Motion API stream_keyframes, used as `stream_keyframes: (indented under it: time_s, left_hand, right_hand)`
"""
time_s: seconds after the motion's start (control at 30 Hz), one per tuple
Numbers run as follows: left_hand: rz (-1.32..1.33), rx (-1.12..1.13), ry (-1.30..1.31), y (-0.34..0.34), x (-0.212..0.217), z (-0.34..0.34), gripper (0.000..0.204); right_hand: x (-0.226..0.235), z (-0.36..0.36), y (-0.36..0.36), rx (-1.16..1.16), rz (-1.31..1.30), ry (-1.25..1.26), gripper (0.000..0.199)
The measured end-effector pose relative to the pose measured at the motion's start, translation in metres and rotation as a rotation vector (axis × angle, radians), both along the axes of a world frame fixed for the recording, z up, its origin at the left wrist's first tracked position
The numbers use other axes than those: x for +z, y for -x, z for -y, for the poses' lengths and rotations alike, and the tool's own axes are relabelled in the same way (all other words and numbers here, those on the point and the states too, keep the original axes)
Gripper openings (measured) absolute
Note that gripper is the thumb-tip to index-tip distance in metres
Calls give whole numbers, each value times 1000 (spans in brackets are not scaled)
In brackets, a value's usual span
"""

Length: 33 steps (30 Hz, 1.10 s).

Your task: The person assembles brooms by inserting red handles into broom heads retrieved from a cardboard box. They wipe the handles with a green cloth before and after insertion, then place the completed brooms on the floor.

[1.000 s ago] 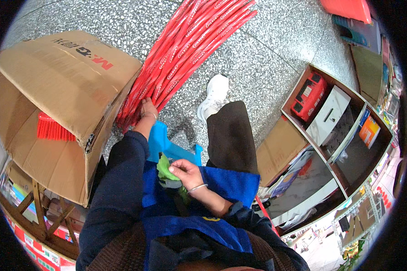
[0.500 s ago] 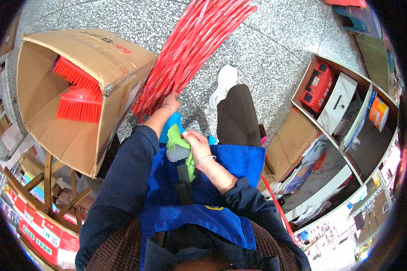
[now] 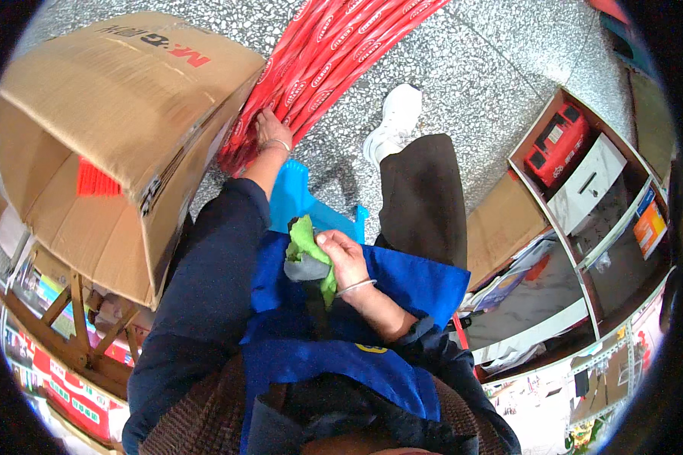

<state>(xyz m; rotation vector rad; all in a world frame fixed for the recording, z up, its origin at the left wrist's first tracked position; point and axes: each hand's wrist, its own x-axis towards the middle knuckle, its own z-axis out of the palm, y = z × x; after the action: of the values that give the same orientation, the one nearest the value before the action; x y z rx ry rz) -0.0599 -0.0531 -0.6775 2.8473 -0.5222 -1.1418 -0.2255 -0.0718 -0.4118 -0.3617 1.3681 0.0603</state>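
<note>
A bundle of long poles in shiny red plastic wrap [image 3: 322, 72] lies on the floor ahead of me, running away to the upper right. My left hand [image 3: 271, 130] is at the near end of the bundle, its fingers curled over the wrapped poles. Close to my lap, my right hand [image 3: 343, 259] pinches a crumpled green and grey cloth [image 3: 305, 246], which hangs over my blue apron [image 3: 413, 284]. Left of the poles is a large cardboard box [image 3: 121, 83], tipped with its mouth toward me. Red broom bristles [image 3: 99, 179] show inside it.
A light blue plastic piece [image 3: 290, 193] sits on the floor between my legs, partly hidden. On the right, an open cabinet [image 3: 582, 280] holds a red case [image 3: 558, 144] and flat boards. A wooden frame [image 3: 80, 318] stands below the cardboard box.
My left hand has moved a little left and farther forward along the poles. The whole view has shifted, and less of the broom bristles shows in the box. My right hand still holds the cloth.
</note>
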Motion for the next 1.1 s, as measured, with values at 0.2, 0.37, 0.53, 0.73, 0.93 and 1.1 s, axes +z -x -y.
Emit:
stream_keyframes:
  time_s: [0.2, 0.37, 0.53, 0.73, 0.93, 1.1]
  left_hand:
    - [-96, -124, -24, -13, -27, -7, 46]
    - [-122, -238, 3, -21, -19, -15, 45]
    - [-282, -190, -87, -25, 4, -13, 46]
    - [-585, 201, 337, -3, 55, -8, 13]
    - [-637, 353, 498, 14, 164, -5, 15]
    - [-828, 443, 848, 29, 285, -29, 21]
  right_hand:
    - [0, -1, -3, 10, 82, -60, 12]
    - [6, 5, -9, 194, 302, -108, 39]
    - [7, 3, -11, 606, 525, 125, 54]
    - [-7, 4, -3, 436, 311, 39, 22]
    - [-8, 7, -7, 47, 314, 193, 18]
    - [25, 45, 15, -470, 550, -16, 30]
